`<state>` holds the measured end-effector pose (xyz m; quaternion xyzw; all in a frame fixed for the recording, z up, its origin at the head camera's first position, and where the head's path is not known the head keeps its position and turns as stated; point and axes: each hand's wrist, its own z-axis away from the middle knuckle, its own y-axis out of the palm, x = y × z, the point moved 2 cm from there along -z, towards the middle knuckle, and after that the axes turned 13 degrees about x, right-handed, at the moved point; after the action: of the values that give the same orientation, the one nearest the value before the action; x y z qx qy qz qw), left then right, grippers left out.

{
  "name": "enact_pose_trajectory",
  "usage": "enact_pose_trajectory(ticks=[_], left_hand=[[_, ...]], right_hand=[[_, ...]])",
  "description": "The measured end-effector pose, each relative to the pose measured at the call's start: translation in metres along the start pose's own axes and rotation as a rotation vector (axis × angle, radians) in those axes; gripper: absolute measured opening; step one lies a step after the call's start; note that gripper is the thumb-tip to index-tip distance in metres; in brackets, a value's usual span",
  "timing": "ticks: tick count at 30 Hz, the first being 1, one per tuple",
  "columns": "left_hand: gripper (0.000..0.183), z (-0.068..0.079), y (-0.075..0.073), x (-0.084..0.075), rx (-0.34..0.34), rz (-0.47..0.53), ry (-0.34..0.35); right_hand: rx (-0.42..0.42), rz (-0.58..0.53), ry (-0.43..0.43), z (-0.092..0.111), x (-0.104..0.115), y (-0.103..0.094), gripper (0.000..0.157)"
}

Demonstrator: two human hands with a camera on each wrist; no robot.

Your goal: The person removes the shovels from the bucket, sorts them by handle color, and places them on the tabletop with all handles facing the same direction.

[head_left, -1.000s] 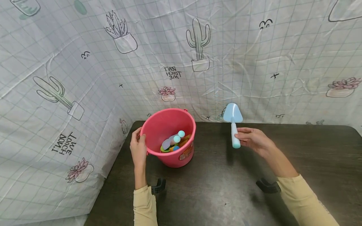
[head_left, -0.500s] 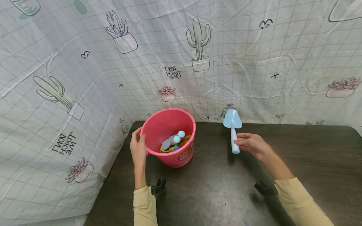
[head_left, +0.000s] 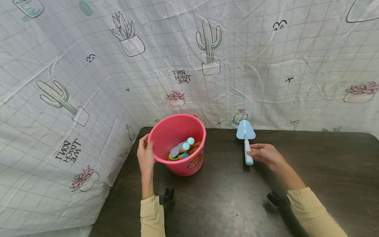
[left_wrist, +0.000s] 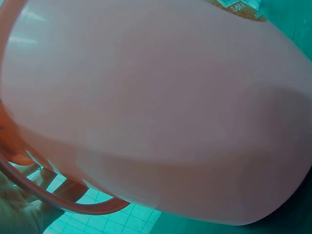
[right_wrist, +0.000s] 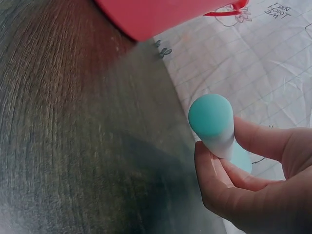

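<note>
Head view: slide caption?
Left hand holds a pink round plastic bucket; right hand pinches a white-handled blue trowel.

Large bucket, curved handle in front of the left grip.

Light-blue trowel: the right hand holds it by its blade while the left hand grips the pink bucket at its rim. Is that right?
Not by its blade: the head view shows the right hand holding the light-blue trowel by its handle, while the left hand grips the pink bucket at its rim.
</note>
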<state>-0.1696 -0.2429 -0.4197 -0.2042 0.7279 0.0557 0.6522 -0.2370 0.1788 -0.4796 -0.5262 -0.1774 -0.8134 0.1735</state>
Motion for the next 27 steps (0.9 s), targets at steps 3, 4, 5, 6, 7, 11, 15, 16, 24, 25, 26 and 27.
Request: enact_pose_trajectory(ticks=[3, 4, 5, 6, 7, 11, 15, 16, 24, 25, 26, 27], left_hand=[[0.039, -0.0002, 0.0, -0.0003, -0.001, 0.0, 0.004], [0.039, -0.0005, 0.0, -0.0003, -0.001, 0.0, 0.004], [0.039, -0.0005, 0.0, -0.0005, -0.001, -0.001, 0.004], [0.039, -0.0005, -0.0001, -0.0006, -0.001, -0.002, 0.002], [0.039, -0.0004, -0.0001, -0.0007, -0.001, -0.003, 0.0], [0.039, 0.0001, 0.0003, -0.0008, -0.002, -0.01, -0.01], [0.04, 0.0004, 0.0015, -0.0002, -0.005, -0.01, -0.014], [0.04, 0.0007, 0.0017, -0.0003, -0.006, -0.008, -0.014], [0.039, -0.0004, 0.0008, 0.0, -0.003, -0.02, -0.007], [0.039, -0.0003, 0.0005, 0.0002, -0.003, -0.022, -0.008], [0.039, 0.0001, 0.0001, 0.0005, -0.004, -0.025, -0.011], [0.039, 0.0006, -0.0002, 0.001, -0.004, -0.025, -0.015]], right_hand=[[-0.011, 0.018, 0.009, -0.0011, -0.0022, -0.0005, 0.062], [-0.015, 0.021, 0.013, -0.0015, -0.0028, -0.0007, 0.061], [-0.018, 0.026, 0.017, -0.0018, -0.0034, -0.001, 0.061], [-0.02, 0.028, 0.02, -0.0022, -0.0038, -0.0011, 0.061], [-0.02, 0.03, 0.022, -0.0027, -0.0043, -0.0014, 0.061], [-0.017, 0.039, 0.022, -0.0045, -0.0059, -0.0019, 0.061], [-0.011, 0.057, 0.01, -0.0053, -0.0078, -0.0021, 0.06], [-0.013, 0.06, 0.012, -0.0056, -0.0083, -0.0022, 0.06], [-0.031, 0.087, 0.049, -0.0071, -0.0079, -0.001, 0.058], [-0.032, 0.097, 0.051, -0.0072, -0.0076, -0.0005, 0.058], [-0.035, 0.11, 0.054, -0.007, -0.0075, -0.0001, 0.058], [-0.035, 0.128, 0.055, -0.0069, -0.0077, 0.0001, 0.057]])
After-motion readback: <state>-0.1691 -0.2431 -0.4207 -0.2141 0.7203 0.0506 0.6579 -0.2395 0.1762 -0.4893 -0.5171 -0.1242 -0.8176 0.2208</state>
